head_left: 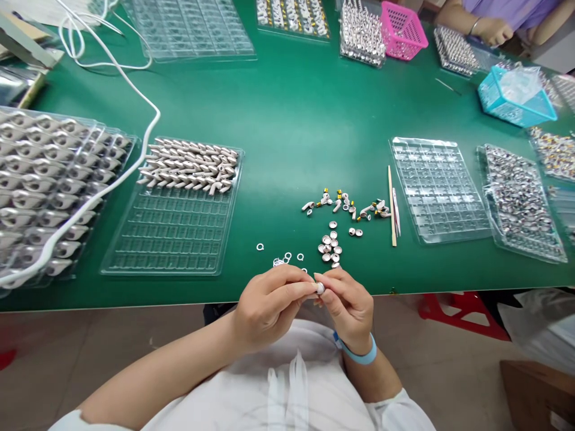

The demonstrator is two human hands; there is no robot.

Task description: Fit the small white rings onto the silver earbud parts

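Note:
My left hand (269,302) and my right hand (345,302) meet at the near edge of the green table (287,120). Their fingertips pinch one small white round part (320,288) between them. Just beyond the fingers lies a cluster of small silver caps (330,244) and a few loose thin rings (287,257). Farther out lies a row of small white earbud-like pieces with yellow bits (345,205). A blue band circles my right wrist.
A clear tray half filled with white shells (188,164) lies left; stacked filled trays (45,179) and a white cable (135,149) farther left. Right: a wooden stick (392,206), an empty clear tray (438,188), a tray of silver parts (521,200). Pink basket (402,30), blue basket (514,96), another person's hand (492,30) behind.

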